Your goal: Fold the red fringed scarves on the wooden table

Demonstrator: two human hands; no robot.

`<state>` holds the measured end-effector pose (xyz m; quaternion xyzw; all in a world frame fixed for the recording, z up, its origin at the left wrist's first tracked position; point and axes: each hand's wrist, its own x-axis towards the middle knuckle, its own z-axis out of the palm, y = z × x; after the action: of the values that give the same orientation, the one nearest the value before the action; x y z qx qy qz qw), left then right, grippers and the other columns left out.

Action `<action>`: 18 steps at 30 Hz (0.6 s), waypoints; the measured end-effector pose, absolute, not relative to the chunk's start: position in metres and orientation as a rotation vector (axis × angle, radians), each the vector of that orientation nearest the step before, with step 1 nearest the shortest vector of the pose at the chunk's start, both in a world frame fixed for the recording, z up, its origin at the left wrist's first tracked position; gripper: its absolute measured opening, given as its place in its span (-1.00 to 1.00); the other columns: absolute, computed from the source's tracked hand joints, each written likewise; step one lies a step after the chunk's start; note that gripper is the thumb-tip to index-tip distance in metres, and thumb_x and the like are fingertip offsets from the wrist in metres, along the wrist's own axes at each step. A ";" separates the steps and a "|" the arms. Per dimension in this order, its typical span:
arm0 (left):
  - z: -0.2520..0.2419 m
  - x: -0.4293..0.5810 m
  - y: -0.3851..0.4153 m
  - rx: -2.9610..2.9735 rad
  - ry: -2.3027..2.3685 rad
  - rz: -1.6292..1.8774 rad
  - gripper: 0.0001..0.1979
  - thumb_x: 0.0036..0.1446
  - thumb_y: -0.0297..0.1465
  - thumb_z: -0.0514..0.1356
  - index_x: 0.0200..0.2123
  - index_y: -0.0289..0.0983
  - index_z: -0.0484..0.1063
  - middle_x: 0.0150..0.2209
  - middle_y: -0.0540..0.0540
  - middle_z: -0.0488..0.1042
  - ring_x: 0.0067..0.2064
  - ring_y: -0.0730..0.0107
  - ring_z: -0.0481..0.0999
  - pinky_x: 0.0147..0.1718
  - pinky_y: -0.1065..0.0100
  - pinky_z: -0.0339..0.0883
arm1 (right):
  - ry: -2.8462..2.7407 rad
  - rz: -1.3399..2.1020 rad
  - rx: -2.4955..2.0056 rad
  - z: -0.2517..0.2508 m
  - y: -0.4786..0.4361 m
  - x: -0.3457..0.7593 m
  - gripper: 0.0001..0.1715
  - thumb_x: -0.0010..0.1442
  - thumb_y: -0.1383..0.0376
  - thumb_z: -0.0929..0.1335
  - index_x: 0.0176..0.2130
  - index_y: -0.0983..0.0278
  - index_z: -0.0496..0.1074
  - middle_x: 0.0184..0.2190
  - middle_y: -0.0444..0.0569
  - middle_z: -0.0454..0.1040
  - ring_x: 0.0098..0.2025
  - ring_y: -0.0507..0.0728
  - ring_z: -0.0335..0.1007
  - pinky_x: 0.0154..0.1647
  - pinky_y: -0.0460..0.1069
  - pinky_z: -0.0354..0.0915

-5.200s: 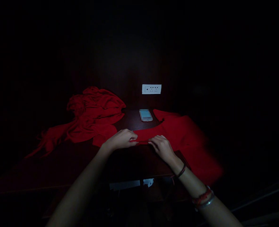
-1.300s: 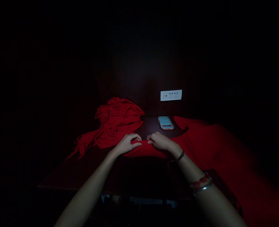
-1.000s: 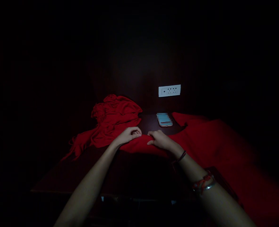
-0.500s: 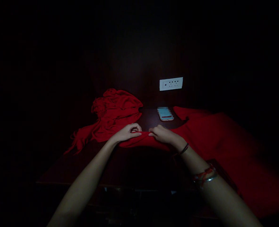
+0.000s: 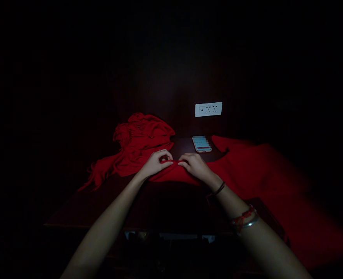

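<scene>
A long red scarf [image 5: 174, 176] runs across the dark table, its fringed end bunched in a heap at the left. My left hand [image 5: 156, 162] pinches the far edge of the cloth between thumb and fingers. Close beside it, my right hand [image 5: 193, 164] pinches the same edge, with a small gap between the two sets of fingertips. To the right of my hands the red fabric spreads out wide and hangs down past the table's corner into the dark.
A lit smartphone [image 5: 202, 144] lies on the table [image 5: 185, 145] beyond my right hand. A white socket plate [image 5: 208, 109] is on the dark wall behind. The table's front edge [image 5: 72, 225] runs below my forearms. Much of the surroundings is lost in darkness.
My right hand has shifted left along the cloth's edge, closer to my left hand. The left hand keeps its grip. The view has tilted slightly upward.
</scene>
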<state>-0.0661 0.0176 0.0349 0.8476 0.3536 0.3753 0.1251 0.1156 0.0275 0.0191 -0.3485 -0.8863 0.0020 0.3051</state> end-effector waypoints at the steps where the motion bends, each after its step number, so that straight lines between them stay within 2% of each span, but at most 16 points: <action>1: 0.035 -0.067 0.017 2.505 1.056 1.109 -0.93 -0.04 -0.43 0.11 -0.47 -0.32 0.29 -0.47 0.01 0.30 -0.40 0.49 0.28 -0.36 0.45 0.17 | -2.352 -0.018 -0.934 0.020 0.027 0.116 -0.78 0.12 0.28 0.20 -0.34 0.33 0.37 -0.40 -0.04 0.38 -0.33 0.01 0.26 -0.32 -0.13 0.09; 10: 0.042 -0.074 0.011 2.895 1.184 0.875 -0.80 0.10 -0.33 -0.01 -0.41 -0.31 0.33 -0.43 -0.04 0.32 -0.34 0.44 0.29 -0.30 0.43 0.16 | -2.465 -0.370 -1.075 0.030 0.018 0.115 -0.74 0.17 0.31 0.13 -0.38 0.33 0.33 -0.43 -0.02 0.37 -0.37 0.03 0.26 -0.31 -0.07 0.05; 13: 0.042 -0.074 0.011 2.916 1.206 0.833 -0.77 0.13 -0.35 -0.06 -0.41 -0.31 0.32 -0.42 -0.04 0.32 -0.34 0.45 0.30 -0.30 0.43 0.16 | -2.464 -0.345 -1.067 0.030 0.017 0.115 -0.74 0.18 0.31 0.12 -0.35 0.33 0.32 -0.40 -0.02 0.38 -0.35 0.04 0.27 -0.28 -0.06 0.06; 18: 0.037 -0.072 0.014 2.954 1.280 0.801 -0.78 0.14 -0.37 -0.07 -0.41 -0.31 0.31 -0.40 -0.06 0.31 -0.32 0.42 0.28 -0.27 0.41 0.16 | -2.395 -0.253 -0.950 0.027 0.019 0.115 -0.71 0.09 0.19 0.23 -0.20 0.31 0.28 -0.29 -0.02 0.37 -0.23 0.06 0.24 -0.25 -0.07 0.07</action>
<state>-0.0719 0.0140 0.0367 0.8870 0.3843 0.2405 -0.0876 0.1150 0.0192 0.0265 -0.3532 -0.8899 -0.0940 0.2728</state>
